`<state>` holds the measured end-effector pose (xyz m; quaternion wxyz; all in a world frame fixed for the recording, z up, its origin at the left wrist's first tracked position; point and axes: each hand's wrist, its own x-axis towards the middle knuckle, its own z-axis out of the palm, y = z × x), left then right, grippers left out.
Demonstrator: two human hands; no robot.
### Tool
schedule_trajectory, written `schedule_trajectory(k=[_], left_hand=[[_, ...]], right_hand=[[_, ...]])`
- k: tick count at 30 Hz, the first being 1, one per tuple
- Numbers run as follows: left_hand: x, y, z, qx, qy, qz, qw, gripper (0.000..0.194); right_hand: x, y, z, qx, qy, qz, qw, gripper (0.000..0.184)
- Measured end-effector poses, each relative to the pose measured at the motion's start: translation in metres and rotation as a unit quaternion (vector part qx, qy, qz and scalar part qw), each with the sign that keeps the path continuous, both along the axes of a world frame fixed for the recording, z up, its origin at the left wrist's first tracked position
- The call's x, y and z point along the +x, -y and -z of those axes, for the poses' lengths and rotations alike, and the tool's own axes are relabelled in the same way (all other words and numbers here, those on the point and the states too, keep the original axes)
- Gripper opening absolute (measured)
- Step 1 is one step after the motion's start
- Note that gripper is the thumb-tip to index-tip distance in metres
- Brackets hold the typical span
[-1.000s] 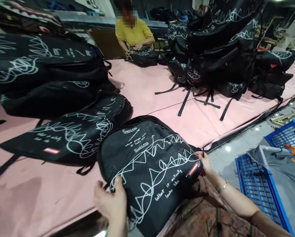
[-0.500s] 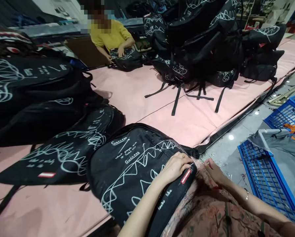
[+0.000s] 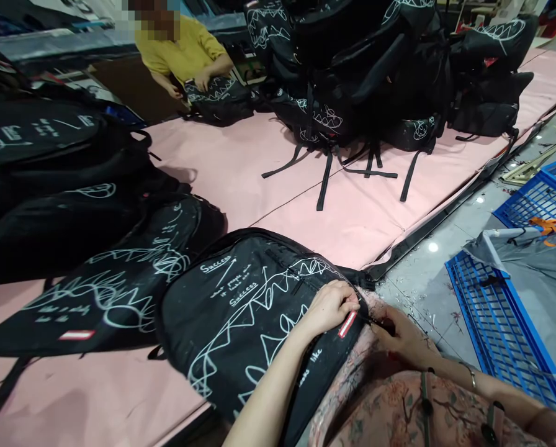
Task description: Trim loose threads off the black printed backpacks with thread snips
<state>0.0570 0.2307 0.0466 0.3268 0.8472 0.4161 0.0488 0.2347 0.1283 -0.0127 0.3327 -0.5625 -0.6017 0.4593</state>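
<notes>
A black backpack (image 3: 259, 316) with white scribbled drawings and lettering lies at the table's near edge, against my floral clothing. My left hand (image 3: 332, 305) rests on it, its fingers curled on the fabric at the right edge beside a small red-and-white label (image 3: 347, 324). Close by on the right, my right hand (image 3: 396, 335) is closed at the bag's edge. Something small and dark shows between its fingers, too unclear to name.
Black backpacks are piled on the left (image 3: 49, 205) and at the back (image 3: 362, 74) of the pink-covered table (image 3: 241, 167); straps hang loose. Across the table a person in yellow (image 3: 185, 56) handles another bag. Blue crates (image 3: 501, 323) stand on the floor at right.
My right hand has moved left to the bag's edge, and its fingers have drawn together. My left hand stays on the bag. The view has shifted slightly.
</notes>
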Motion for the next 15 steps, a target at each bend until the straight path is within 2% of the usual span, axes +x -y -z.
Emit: schedule_trajectory(k=[7,10,12,15], left_hand=[[0.002,0.001,-0.001,-0.003,0.013,-0.011,1.000,0.013],[0.003,0.002,-0.003,-0.004,0.022,-0.020,1.000,0.012],[0.004,0.003,-0.002,-0.004,0.032,-0.032,0.999,0.012],[0.004,0.001,0.002,-0.001,0.052,-0.069,0.996,0.013]], right_hand=[[-0.010,-0.009,-0.018,0.011,0.088,-0.001,0.996,0.010],[-0.009,-0.013,-0.022,0.011,0.087,-0.025,0.996,0.008],[-0.006,-0.016,-0.018,0.011,0.059,-0.044,0.997,0.008],[-0.001,-0.020,0.000,0.007,0.008,-0.048,0.999,0.012]])
